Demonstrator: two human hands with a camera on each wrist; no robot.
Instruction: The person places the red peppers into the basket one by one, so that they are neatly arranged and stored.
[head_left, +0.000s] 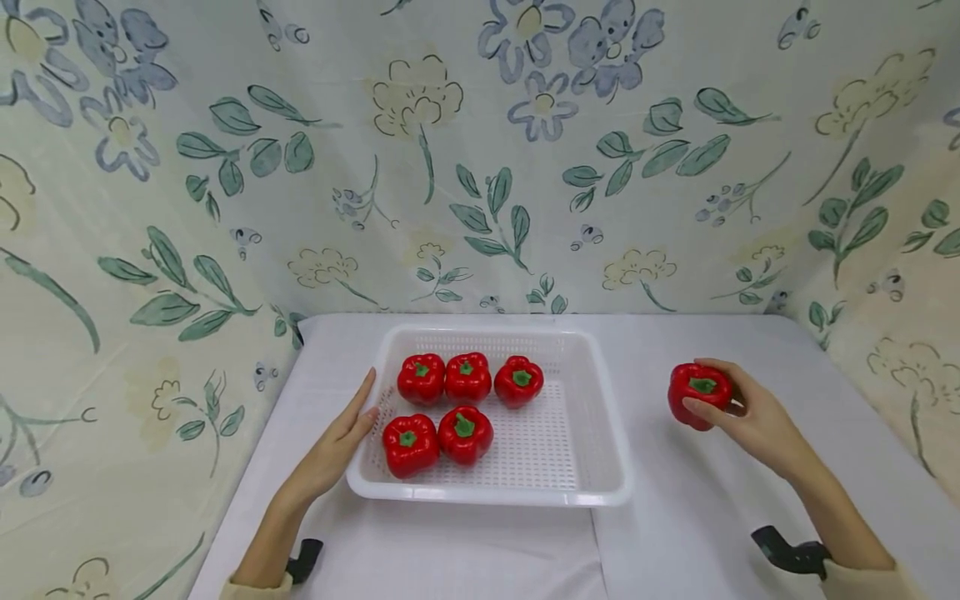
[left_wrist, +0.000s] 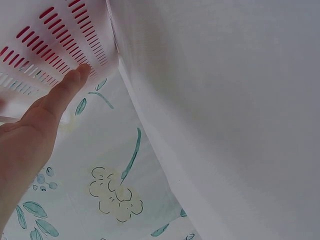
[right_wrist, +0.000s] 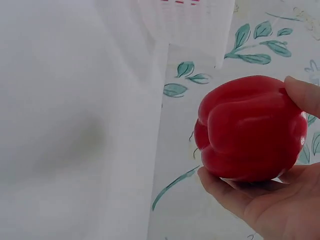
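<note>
My right hand (head_left: 761,421) grips a red bell pepper (head_left: 690,408) with a green stem, right of the basket. In the right wrist view, the thumb lies on one side of the pepper (right_wrist: 250,130) and the fingers support the other; a blurred shadow falls on the cloth. A white plastic basket (head_left: 615,450) holds several red bell peppers: three in the back row, a front pair of peppers (head_left: 411,454) at the left. Against the basket's left side rests my left hand (head_left: 330,458), its fingers straight along the slotted wall (left_wrist: 55,45).
White cloth covers the table (head_left: 480,542) under the basket. Behind it hangs a floral curtain (head_left: 480,167), which also runs along both sides. A black strap (head_left: 791,552) is at the right wrist and another black strap (head_left: 305,561) at the left.
</note>
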